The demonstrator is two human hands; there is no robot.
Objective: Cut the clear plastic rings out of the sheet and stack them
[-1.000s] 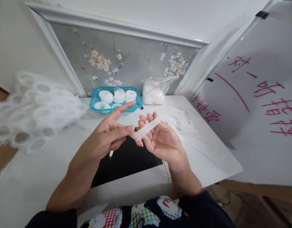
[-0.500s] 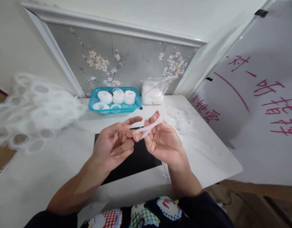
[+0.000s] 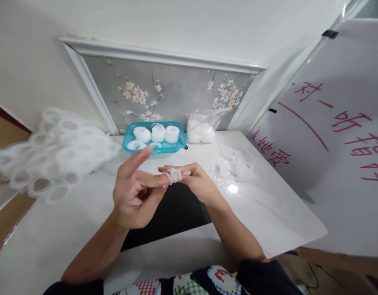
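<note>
A thin white band [image 3: 176,175] is wound in several turns around fingertips where my two hands meet, above the black mat. My left hand [image 3: 135,194] pinches at the band's left side, one finger raised and apart from the rest. From the right, my right hand [image 3: 199,182] has its fingers closed at the other side of the band. Which fingertips lie inside the turns is partly hidden. Under the hands the black mat [image 3: 167,221] lies on the white marbled table [image 3: 256,213].
Behind the hands, a blue basket [image 3: 169,150] holds several rolls of white bands. A zip bag [image 3: 202,127] with white contents stands beside it. Clear crumpled plastic [image 3: 238,166] lies at the right. White netting-like rings [image 3: 62,151] pile up at the left. A whiteboard [image 3: 336,196] flanks the table.
The band, stretched as a twisted strip between the hands before, now sits in compact turns around fingertips. My right hand has turned from palm up to palm inward, and a left finger has risen.
</note>
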